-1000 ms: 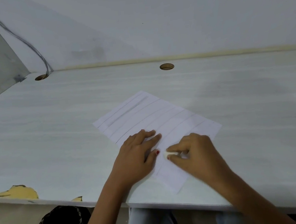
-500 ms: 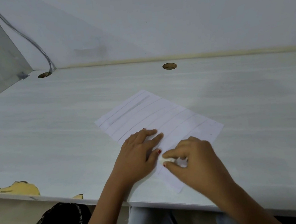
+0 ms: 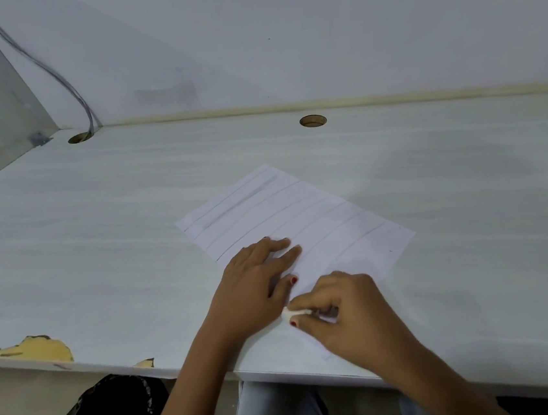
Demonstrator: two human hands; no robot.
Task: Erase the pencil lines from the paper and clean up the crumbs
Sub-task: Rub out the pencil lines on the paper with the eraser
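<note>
You are mid-erasing: your right hand (image 3: pixel 351 314) pinches a small white eraser (image 3: pixel 295 312) against the paper (image 3: pixel 336 231) at lower centre, while your left hand (image 3: pixel 257 283) presses the sheet flat, fingers straight. Pencil lines (image 3: pixel 239 200) remain toward mid-frame, so the next strokes probably need to work upward. The pale desk (image 3: pixel 100 242) meets a white wall (image 3: pixel 348 30) above.

right hand (image 3: pixel 348 314) has slid the eraser (image 3: pixel 296 312) toward the paper (image 3: pixel 318 223) near corner, now just beside thumb of left hand (image 3: pixel 254 287).
</note>
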